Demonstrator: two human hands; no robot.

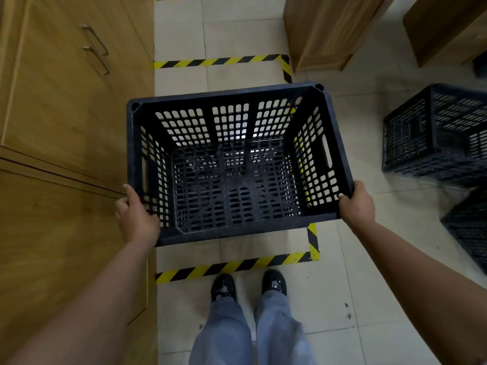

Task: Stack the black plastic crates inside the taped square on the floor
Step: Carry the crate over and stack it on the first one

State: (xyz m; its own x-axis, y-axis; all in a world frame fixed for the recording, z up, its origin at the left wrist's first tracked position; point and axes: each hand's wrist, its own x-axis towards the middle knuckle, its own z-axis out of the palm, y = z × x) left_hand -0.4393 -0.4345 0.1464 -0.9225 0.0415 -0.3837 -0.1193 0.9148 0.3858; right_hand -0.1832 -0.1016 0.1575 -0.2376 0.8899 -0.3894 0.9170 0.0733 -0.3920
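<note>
Crate (232, 164) covering taped square (237, 267), fingertips hidden

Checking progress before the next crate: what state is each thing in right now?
Held crate: upright, empty, over the taped square.
Left hand: grips the crate's near left corner.
Right hand: grips the near right corner.
Crate on the right: on the floor outside the tape, lying tipped.
Cabinet door: closed.
</note>
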